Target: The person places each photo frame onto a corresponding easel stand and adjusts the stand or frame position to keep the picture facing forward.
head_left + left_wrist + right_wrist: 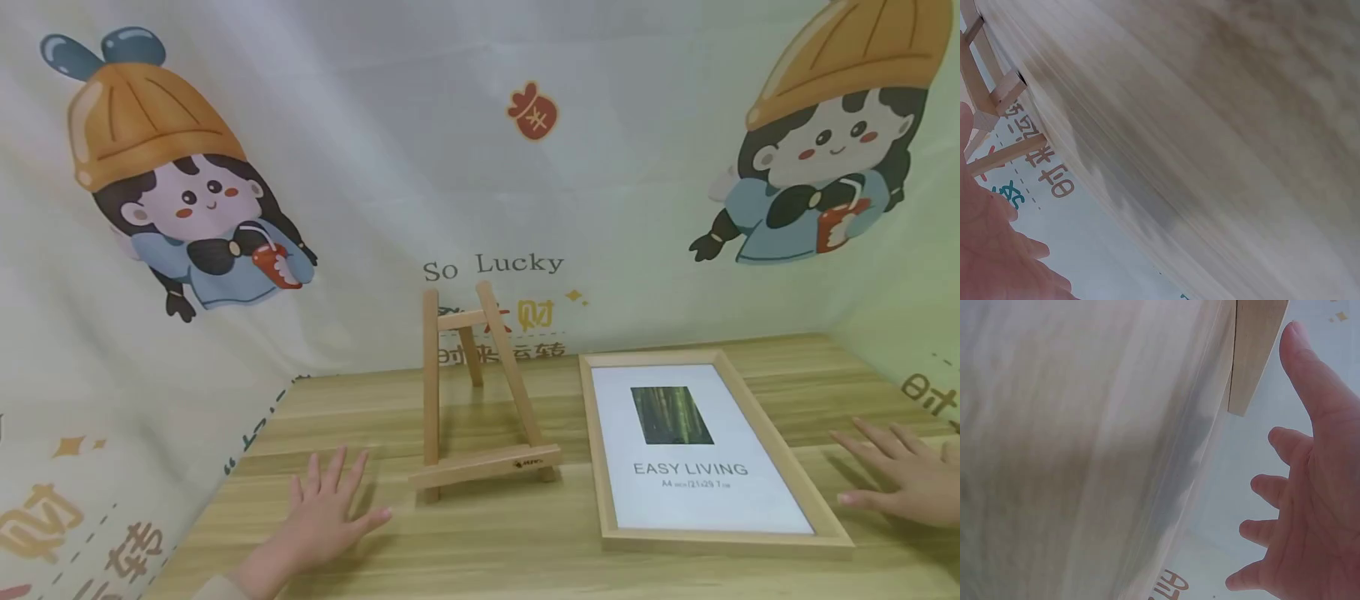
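Note:
A small wooden easel (491, 465) stands on the tabletop, its three legs spread and a ledge across the front. To its right a light wood picture frame (787, 458) lies flat, with a white insert showing a forest picture and the words EASY LIVING. My left hand (322, 517) is left of the easel, palm down with fingers spread, holding nothing. Past the picture frame's right side, my right hand (903, 475) is also spread and bare, partly cut off by the view's edge. In the right wrist view the thumb (1310, 369) points toward the picture frame's edge (1254, 356).
The wood-grain tabletop (360, 417) ends at a pale cloth backdrop (375, 167) hanging behind it and on both sides. Printed cartoon figures and lettering cover the cloth. The easel's rear leg (471, 358) stands close to the back edge.

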Demonstrator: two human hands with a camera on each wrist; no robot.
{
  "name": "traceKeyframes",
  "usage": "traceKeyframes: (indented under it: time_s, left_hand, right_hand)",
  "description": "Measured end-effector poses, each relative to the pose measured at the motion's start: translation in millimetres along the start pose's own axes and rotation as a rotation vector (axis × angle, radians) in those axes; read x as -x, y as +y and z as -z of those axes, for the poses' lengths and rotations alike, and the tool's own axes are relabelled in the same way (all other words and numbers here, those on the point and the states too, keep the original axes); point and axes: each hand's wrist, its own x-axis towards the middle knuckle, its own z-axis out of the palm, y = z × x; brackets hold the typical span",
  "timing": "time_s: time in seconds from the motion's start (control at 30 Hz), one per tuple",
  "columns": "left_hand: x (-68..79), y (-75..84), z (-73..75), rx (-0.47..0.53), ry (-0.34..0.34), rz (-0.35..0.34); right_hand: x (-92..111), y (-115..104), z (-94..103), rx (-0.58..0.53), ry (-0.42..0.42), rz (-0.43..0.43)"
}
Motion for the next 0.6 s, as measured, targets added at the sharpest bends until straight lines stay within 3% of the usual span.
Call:
traceKeyframes:
  time_s: [0.4, 0.6]
  left_hand:
    - [-1.5, 5.8, 3.5, 0.041, -0.029, 0.015]
    - [-3.8, 19.1, 19.2, 0.223, -0.089, 0.092]
  right_hand:
    - [-2.0, -0.8, 5.7, -0.001, -0.037, -0.019]
    - [-4.9, -3.6, 8.7, -0.013, -0.070, -0.040]
